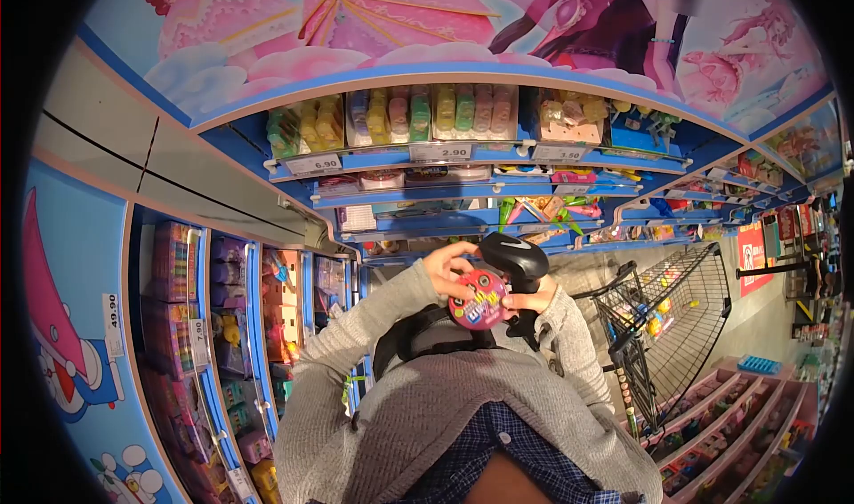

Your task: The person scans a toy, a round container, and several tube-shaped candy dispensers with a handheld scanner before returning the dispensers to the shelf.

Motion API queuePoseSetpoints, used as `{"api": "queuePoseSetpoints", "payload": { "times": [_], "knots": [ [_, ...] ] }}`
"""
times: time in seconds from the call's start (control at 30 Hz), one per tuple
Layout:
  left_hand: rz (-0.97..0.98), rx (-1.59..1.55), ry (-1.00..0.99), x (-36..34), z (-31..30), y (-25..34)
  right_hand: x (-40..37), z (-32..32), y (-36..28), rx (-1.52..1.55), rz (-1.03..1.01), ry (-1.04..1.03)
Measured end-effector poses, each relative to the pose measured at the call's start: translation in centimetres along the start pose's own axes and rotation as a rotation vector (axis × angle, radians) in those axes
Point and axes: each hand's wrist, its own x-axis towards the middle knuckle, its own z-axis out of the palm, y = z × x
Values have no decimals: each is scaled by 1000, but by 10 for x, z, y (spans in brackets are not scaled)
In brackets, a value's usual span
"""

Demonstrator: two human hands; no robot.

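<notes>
A round, flat pink-red package (480, 299) with bright lettering and dark round spots is held in front of my chest. The fingers of my left hand (447, 269) close on its upper left edge. At the right edge, my right hand (532, 298) pinches it with thumb and fingers. A black device shaped like a handheld scanner (516, 257) sits just above the package, between my hands, and its rounded head overlaps my left fingertips in this view. Its lower part is partly hidden behind my right hand.
Blue shelves (382, 159) with price tags and packed goods run ahead, and more shelving (206, 362) stands on the left. A black wire shopping cart (680, 326) holding a few items is at my right. Pink tiered bins (725, 415) fill the lower right.
</notes>
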Motion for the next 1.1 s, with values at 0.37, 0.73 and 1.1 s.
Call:
{"api": "queuePoseSetpoints", "payload": {
  "times": [0.37,0.73,1.1],
  "knots": [
    [210,-496,650,-4,-94,-31,-4,-22,12,243,144,102],
    [184,-695,481,-8,-120,-24,2,-17,16,258,168,64],
    [310,849,1064,-18,-133,27,2,-19,18,282,136,59]
  ]
}}
